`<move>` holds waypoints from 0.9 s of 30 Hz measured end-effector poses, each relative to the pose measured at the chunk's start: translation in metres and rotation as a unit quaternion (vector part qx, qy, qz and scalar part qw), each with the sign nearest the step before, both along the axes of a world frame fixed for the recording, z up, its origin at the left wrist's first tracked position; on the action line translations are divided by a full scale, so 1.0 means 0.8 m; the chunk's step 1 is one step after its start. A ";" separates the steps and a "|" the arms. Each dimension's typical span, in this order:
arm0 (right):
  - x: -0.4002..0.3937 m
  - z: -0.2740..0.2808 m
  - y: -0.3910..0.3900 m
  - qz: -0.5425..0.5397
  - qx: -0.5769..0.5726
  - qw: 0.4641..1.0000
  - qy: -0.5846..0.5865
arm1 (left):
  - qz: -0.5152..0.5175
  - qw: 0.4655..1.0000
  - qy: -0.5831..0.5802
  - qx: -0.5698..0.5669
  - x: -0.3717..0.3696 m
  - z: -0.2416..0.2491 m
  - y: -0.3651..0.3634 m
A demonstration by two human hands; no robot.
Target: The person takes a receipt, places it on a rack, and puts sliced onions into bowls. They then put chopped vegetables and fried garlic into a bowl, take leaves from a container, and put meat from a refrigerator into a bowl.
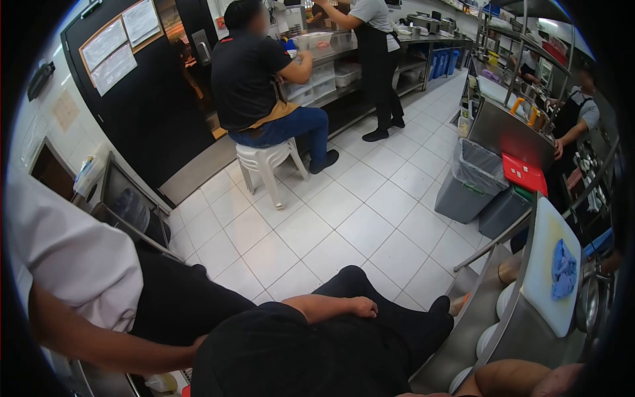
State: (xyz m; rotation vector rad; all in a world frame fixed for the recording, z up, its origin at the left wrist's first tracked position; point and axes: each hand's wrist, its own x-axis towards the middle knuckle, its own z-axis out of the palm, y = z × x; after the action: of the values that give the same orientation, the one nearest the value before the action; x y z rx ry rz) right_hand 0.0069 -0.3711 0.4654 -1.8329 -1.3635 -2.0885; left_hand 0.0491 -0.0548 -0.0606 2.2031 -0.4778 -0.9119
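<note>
Can count 2 own hands: the left hand [366,307] curled into a loose fist, gripping nothing visible, over 1 dark trouser leg [403,331]; the right hand [561,382] at the lower right edge, blurred and cut off. Cannot tell how far open, or whether holding anything. Near the right hand, on the steel counter [522,337], 1 white board [537,264]; on the board, 1 crumpled blue cloth [564,268]. Underneath, in a row on the shelf [450,354], 3 white bowls [486,341] in view. Beyond the counter, 2 grey bins [463,190] side by side, with 1 red lid [524,173] at the right-hand bin. Farther off, 1 seated person [248,79] on 1 or more white stools [268,162], and 1 standing person [379,56] in an apron. At left, 1 co-worker [73,251] in a white top. On the black door [132,126], 3 papers [141,23].
</note>
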 end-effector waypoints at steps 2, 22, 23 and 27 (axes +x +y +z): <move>0.001 -0.002 0.001 0.000 0.005 1.000 0.001 | -0.014 1.000 -0.001 0.003 0.001 0.002 0.001; 0.028 -0.018 -0.001 -0.019 -0.009 0.999 0.028 | 0.006 1.000 0.009 0.005 0.007 0.001 -0.002; 0.035 -0.024 -0.030 -0.027 -0.047 0.998 -0.021 | 0.006 1.000 0.009 0.003 0.007 0.001 -0.001; 0.025 -0.044 0.004 -0.022 -0.018 0.996 0.080 | -0.005 1.000 0.021 -0.003 0.008 -0.008 -0.002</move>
State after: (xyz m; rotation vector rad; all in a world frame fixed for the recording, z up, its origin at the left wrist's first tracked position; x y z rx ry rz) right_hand 0.0270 -0.3676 0.4304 -2.0129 -1.3412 -1.9000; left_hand 0.0558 -0.0562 -0.0670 2.1727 -0.4726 -0.9597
